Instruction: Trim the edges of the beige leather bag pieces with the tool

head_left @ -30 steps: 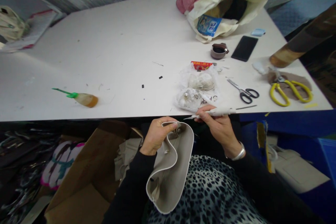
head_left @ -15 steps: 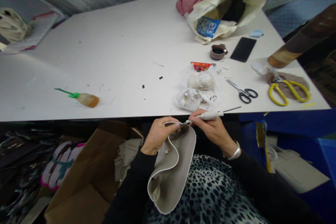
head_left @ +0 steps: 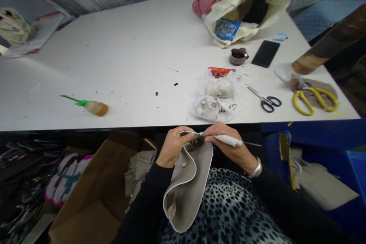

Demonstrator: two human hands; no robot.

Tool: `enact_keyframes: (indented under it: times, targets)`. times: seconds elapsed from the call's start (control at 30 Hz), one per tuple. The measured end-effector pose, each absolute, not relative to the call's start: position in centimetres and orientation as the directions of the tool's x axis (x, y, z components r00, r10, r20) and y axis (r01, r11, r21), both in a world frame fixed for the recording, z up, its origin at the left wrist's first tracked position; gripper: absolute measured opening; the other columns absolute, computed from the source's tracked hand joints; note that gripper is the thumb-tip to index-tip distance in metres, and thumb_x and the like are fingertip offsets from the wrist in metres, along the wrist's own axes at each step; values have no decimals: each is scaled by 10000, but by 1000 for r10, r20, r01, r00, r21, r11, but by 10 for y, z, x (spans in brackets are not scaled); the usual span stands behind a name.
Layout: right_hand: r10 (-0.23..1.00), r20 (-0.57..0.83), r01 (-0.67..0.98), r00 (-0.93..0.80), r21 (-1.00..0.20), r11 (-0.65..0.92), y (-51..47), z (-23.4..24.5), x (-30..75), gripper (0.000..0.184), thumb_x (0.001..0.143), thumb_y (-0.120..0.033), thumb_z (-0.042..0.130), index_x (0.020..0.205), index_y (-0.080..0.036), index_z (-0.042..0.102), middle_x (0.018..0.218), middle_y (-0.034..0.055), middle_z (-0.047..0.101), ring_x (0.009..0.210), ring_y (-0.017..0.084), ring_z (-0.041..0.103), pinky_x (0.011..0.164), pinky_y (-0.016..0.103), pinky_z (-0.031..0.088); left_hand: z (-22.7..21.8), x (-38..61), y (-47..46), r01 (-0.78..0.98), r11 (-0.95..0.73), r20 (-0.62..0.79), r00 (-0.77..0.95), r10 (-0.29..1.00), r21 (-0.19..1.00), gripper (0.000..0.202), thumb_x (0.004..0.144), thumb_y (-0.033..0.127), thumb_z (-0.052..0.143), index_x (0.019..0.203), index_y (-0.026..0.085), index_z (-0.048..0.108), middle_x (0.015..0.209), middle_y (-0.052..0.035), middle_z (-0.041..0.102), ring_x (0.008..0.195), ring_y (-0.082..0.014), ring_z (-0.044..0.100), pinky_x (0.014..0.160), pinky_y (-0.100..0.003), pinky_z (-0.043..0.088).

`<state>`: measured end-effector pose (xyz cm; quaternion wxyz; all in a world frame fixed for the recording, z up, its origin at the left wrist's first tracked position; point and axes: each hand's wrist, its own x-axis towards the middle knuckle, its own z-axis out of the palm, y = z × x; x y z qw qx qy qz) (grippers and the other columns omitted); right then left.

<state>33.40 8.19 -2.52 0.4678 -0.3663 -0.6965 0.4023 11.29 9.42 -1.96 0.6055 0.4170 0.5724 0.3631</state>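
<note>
Curved beige leather piece [head_left: 187, 183], pinched by left hand [head_left: 172, 148], white-handled awl [head_left: 227, 140] in right hand [head_left: 228, 145]

the beige bag [head_left: 188, 183] looks like smooth, matt leather. the tool [head_left: 227, 140] has a handle with a white, cloth-like wrap and a thin metal tip. the tabletop [head_left: 128, 53] is white, smooth and matt. at its near edge lie crinkled clear plastic bags [head_left: 215, 99]. near its right edge are scissors [head_left: 314, 99] with shiny metal blades and yellow plastic handles.
</note>
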Motion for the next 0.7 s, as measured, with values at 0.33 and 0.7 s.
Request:
enact_keyframes:
  times: [0.33,0.7]
  targets:
    - [550,494,457,-673,-307,835,71,-15,345,165,1058,-187,589,1171,-198,708,1153,69,766,1076,250,643,844,405,496,-18,112,95,-54,446,-437,122,891,894,233,622,297,871,710,124,743,650,-25,670,592,-129,544,612,-255,418]
    - [860,477,292,-183,-809,511,54,-36,338,248,1073,-223,566,1287,-282,675,1036,34,759,909,189,696,822,343,546,-19,114,87,184,211,-219,23,975,960,146,750,297,799,786,159,765,723,-13,706,685,-153,590,692,-272,450]
